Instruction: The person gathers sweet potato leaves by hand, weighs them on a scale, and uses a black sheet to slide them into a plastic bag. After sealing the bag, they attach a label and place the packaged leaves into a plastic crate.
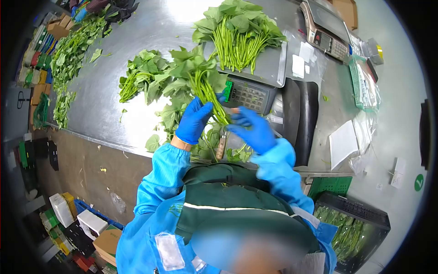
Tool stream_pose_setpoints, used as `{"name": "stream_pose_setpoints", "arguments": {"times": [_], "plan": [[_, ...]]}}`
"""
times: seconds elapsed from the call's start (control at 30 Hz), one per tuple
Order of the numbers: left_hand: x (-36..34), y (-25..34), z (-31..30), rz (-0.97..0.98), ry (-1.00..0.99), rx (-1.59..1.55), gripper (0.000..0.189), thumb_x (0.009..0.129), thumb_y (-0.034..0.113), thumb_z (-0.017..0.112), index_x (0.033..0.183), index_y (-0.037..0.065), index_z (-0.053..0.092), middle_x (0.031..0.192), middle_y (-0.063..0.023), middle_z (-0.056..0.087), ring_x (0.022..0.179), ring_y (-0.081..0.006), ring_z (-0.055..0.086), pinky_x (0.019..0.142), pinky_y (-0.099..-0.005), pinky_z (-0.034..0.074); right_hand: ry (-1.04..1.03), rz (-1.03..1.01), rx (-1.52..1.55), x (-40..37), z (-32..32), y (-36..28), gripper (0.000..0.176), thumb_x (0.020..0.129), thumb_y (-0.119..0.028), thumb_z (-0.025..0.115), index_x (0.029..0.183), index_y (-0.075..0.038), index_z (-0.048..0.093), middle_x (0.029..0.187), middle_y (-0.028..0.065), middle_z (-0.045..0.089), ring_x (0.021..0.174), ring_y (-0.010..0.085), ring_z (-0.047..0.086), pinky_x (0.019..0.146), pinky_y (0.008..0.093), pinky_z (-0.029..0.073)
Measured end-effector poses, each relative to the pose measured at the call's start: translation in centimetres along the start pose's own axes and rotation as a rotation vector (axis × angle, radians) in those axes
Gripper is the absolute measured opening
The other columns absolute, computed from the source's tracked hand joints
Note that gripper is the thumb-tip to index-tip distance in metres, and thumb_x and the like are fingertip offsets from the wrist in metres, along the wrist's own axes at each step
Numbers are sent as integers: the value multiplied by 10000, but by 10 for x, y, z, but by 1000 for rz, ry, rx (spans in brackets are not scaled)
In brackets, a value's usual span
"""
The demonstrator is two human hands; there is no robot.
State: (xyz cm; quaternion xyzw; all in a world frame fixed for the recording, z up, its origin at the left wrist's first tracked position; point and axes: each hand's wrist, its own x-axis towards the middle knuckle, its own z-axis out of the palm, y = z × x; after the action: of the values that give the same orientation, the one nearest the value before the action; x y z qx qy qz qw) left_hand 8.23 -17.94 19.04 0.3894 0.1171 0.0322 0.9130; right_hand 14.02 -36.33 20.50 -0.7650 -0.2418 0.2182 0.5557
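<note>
My left hand [195, 122], in a blue glove, is closed around a bunch of leafy greens [204, 84], its leaves pointing away and its green stems slanting down to the right. My right hand [253, 130], also gloved in blue and slightly blurred, has its fingers apart at the cut stem ends. Just beyond the hands sits a digital scale [248, 95] with a green display. On its tray lies a larger pile of greens [237, 39]. Below the held stems, a wooden-handled tool [221, 147] rests among loose leaves near the table edge.
More greens [145, 75] lie left of the scale, and a long heap [75, 59] runs along the table's far left. A second scale [326, 39], a green basket [362, 84] and white sheets [343, 144] are at right. A black crate [353, 228] of greens stands below.
</note>
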Motion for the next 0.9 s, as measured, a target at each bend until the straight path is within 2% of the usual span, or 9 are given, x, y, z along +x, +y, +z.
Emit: {"name": "stream_pose_setpoints", "arguments": {"times": [0.17,0.23,0.33,0.57,0.67,0.73,0.77,0.83,0.9], "plan": [[2,-4,1,55,139,131,399,794,98,598,1158,18,455,1073,-78,555,996,-192,527,866,-325,406,-34,-33,-281,12,36,6,365,778,-185,643,1075,0,540,864,95,626,745,127,607,635,279,479],[0,-8,-3,85,165,73,363,784,90,605,1123,35,488,1009,-48,582,883,-149,551,797,-292,429,15,110,312,13,37,15,334,815,-163,600,1096,6,535,872,99,633,733,132,617,615,254,478],[-1,-16,-16,-2,247,27,306,775,91,610,1070,66,535,942,-16,603,801,-103,559,708,-249,442,4,207,337,16,24,11,315,858,-187,546,1126,-22,532,930,63,625,738,137,609,649,245,460],[0,-23,-10,39,201,-23,301,777,57,596,1071,37,533,978,-46,604,852,-140,569,756,-265,446,-4,180,331,13,27,29,309,865,-151,531,1122,20,518,887,89,623,768,130,606,678,241,472],[2,-25,-11,-39,143,29,306,766,39,606,1061,8,530,1001,-80,602,874,-145,570,766,-278,448,-156,120,295,17,30,35,280,871,-131,515,1108,17,523,856,83,614,775,130,596,685,241,470],[6,-23,-12,-7,201,75,309,766,45,605,1062,2,528,999,-83,603,868,-143,570,759,-271,447,-22,189,505,18,28,29,250,882,-138,497,1074,18,528,862,87,612,744,124,575,678,249,468],[8,-19,-12,28,265,117,313,765,51,605,1063,-3,526,998,-87,605,862,-142,570,752,-265,446,-16,184,503,19,23,25,250,882,-138,497,1074,18,528,862,87,612,744,124,575,678,249,468],[8,-17,-24,96,403,51,321,780,116,606,1069,-1,533,997,-78,606,808,-116,561,702,-234,435,241,142,470,22,12,15,214,878,-90,485,1061,10,532,849,85,614,717,115,572,659,233,463],[10,-11,-40,128,414,34,348,782,137,615,1088,-1,525,992,-68,603,779,-95,551,692,-224,430,331,74,485,30,3,8,205,880,-83,475,1054,6,536,846,79,615,699,97,558,640,228,460]]}}
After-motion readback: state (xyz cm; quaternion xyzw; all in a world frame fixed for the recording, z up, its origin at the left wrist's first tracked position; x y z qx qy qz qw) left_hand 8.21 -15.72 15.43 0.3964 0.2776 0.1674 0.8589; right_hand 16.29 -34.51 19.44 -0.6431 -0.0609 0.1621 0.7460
